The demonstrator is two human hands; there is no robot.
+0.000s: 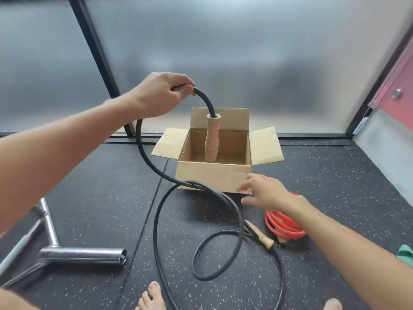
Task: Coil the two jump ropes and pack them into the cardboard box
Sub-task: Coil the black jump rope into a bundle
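My left hand (159,95) is raised and shut on the black jump rope (156,224). One wooden handle (212,139) of that rope dangles over the open cardboard box (214,177). The rest of the black rope loops loosely across the floor, and its other wooden handle (260,236) lies near my right forearm. My right hand (266,191) hovers open, fingers spread, by the box's front right corner, holding nothing. A coiled red jump rope (283,224) lies on the floor to the right, partly hidden behind my right arm.
A chrome metal tube frame (82,256) lies on the speckled black rubber floor (324,198) at the lower left. Frosted glass panels with black frames stand behind the box. A green item (405,252) sits at the right edge. My bare toes (152,298) show at the bottom.
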